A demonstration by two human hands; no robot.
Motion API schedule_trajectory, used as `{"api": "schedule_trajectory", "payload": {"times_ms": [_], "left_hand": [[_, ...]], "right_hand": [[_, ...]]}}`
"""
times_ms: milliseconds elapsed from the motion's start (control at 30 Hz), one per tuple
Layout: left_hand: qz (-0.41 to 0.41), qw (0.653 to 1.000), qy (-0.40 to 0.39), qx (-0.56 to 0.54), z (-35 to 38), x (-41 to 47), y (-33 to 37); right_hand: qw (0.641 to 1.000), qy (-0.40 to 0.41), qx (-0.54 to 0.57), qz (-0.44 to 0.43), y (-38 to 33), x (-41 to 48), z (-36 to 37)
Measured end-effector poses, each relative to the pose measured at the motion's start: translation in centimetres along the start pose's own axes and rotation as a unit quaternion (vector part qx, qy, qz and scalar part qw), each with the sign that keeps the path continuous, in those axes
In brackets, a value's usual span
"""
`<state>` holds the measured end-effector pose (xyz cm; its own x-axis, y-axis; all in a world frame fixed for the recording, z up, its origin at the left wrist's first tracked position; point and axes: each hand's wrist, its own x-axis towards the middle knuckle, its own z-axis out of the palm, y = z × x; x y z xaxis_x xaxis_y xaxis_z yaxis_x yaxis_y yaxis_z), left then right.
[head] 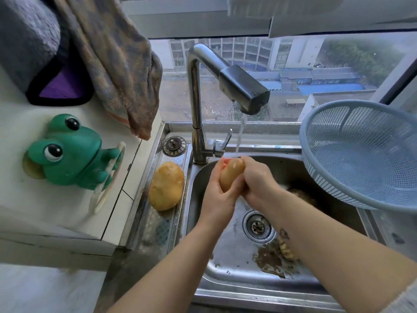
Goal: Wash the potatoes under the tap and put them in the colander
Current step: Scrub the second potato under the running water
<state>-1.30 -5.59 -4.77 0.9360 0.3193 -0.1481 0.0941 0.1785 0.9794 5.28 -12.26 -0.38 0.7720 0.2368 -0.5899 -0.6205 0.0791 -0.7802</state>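
Observation:
Both hands hold a yellow potato (231,175) over the steel sink (230,274), right under the stream from the tap (244,91). My left hand (217,195) grips it from the left and below. My right hand (257,179) wraps it from the right. Water hits the potato's top end. A second, larger potato (166,185) lies on the sink's left ledge. The blue mesh colander (361,152) sits tilted at the sink's right rim, with nothing in it that I can see.
Peel and dirt (270,259) lie in the basin near the drain (258,225). A green frog holder (70,152) sticks to the white ledge at left. Towels (112,64) hang above it. A spare strainer plug (174,145) rests behind the ledge potato.

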Motion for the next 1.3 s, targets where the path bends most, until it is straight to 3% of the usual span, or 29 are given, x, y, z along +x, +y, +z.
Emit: {"api": "schedule_trajectory", "payload": {"times_ms": [100, 167, 267, 400, 533, 600, 733, 900, 1000, 1167, 1300], "left_hand": [[-0.047, 0.994, 0.036, -0.091, 0.6, -0.1, 0.2], [-0.055, 0.994, 0.040, -0.082, 0.7, -0.2, 0.2], [-0.051, 0.998, 0.016, 0.012, 0.0, 0.0, 0.5], [0.013, 0.957, -0.009, 0.289, -0.7, -0.2, 1.4], [0.038, 0.960, 0.017, 0.277, -0.6, -0.3, 1.6], [0.029, 0.973, 0.017, 0.229, -0.9, -0.1, 1.4], [-0.016, 0.987, -0.037, 0.155, -2.0, -0.2, 1.5], [-0.065, 0.989, -0.117, 0.062, -3.4, -0.3, 1.8], [-0.070, 0.988, -0.121, 0.068, -3.3, -0.2, 2.1], [0.009, 0.983, -0.023, 0.184, -2.1, 0.1, 1.1], [-0.031, 0.984, -0.082, 0.155, -3.5, 0.6, 1.3]], "right_hand": [[0.993, -0.031, -0.077, -0.079, 0.9, -0.7, 0.5], [0.992, -0.053, -0.074, -0.092, 1.2, -0.9, 0.3], [0.993, -0.069, -0.044, -0.086, 1.6, -1.1, -0.4], [0.964, -0.028, -0.201, -0.172, 1.9, -0.9, -1.3], [0.957, -0.032, -0.190, -0.215, 2.3, -0.7, -1.2], [0.968, -0.065, -0.138, -0.197, 2.3, -0.5, -1.5], [0.973, -0.215, 0.024, -0.073, 1.8, -0.3, -3.2], [0.944, -0.328, 0.027, -0.004, 0.7, 0.0, -5.0], [0.949, -0.315, -0.008, -0.010, 0.2, 0.0, -4.7], [0.971, -0.176, -0.127, -0.099, 0.5, -0.1, -2.9], [0.963, -0.266, -0.030, -0.021, 0.0, 0.0, -3.9]]}}
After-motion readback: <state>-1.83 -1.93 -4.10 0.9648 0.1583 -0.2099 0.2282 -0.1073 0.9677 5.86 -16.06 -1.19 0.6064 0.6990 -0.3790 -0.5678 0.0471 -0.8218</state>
